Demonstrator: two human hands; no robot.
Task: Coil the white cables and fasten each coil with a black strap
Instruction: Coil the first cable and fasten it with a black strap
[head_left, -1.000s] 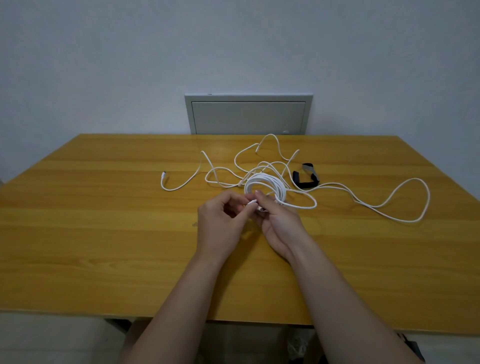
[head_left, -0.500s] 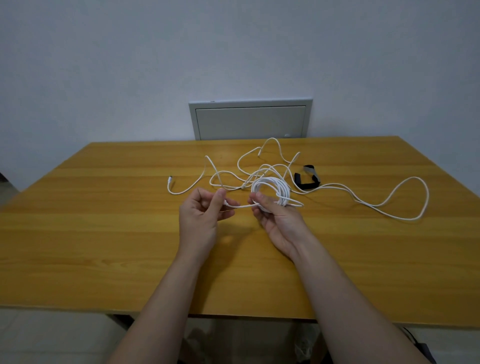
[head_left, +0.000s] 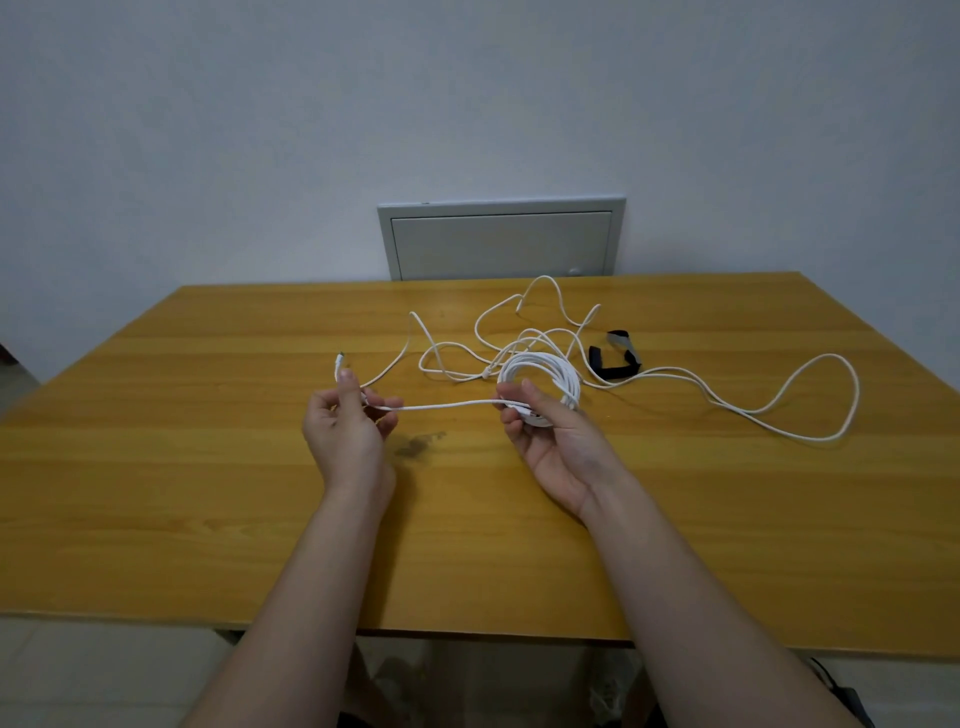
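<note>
Under everything on my head-camera feed lies the wooden table (head_left: 208, 493), with a grey panel (head_left: 501, 244) on the wall straight beyond the coil (head_left: 566, 382). Loose cable (head_left: 675, 370) sprawls on the wood behind the coil and loops far out to its right. Well left of the coil is the left hand (head_left: 345, 436), thumb and fingers pinching one strand that runs straight and taut across to it. Just below the coil the right hand (head_left: 556, 447) is palm-up, thumb laid over the near turns and fingers curled under them, grasping the coil. Behind and just right of the coil lies the black strap (head_left: 613, 372), apart from it and untouched. Smallest is a plug (head_left: 340, 361), left of the coil, showing beyond the left thumb; I cannot tell whether the thumb touches it.
</note>
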